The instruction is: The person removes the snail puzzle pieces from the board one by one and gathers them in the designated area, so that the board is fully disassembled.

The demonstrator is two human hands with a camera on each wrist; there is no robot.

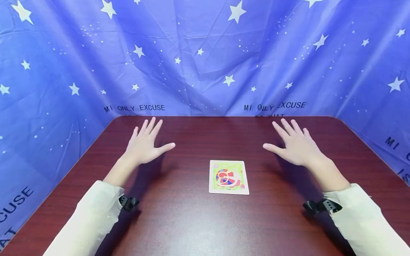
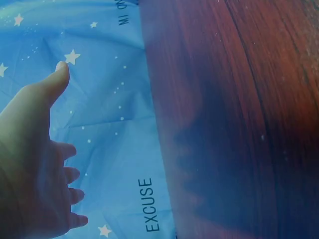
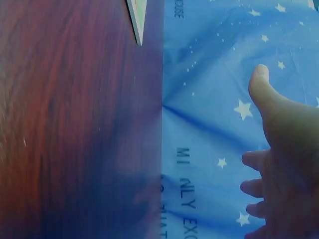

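Observation:
A flat square picture board with a white border lies on the dark red wooden table, between the two hands and a little nearer the person. Its print shows a snail with a red, blue and white shell on light green. To its left, my left hand is held over the table with fingers spread and thumb pointing inward, holding nothing. On the other side my right hand mirrors it, fingers spread and bare. In the right wrist view only a corner of the board shows, at the top.
The wooden table has rounded far corners. A blue curtain with white stars and black lettering hangs behind and along both sides. Black straps sit at the wrists over pale sleeves, and both arms cast shadows on the tabletop.

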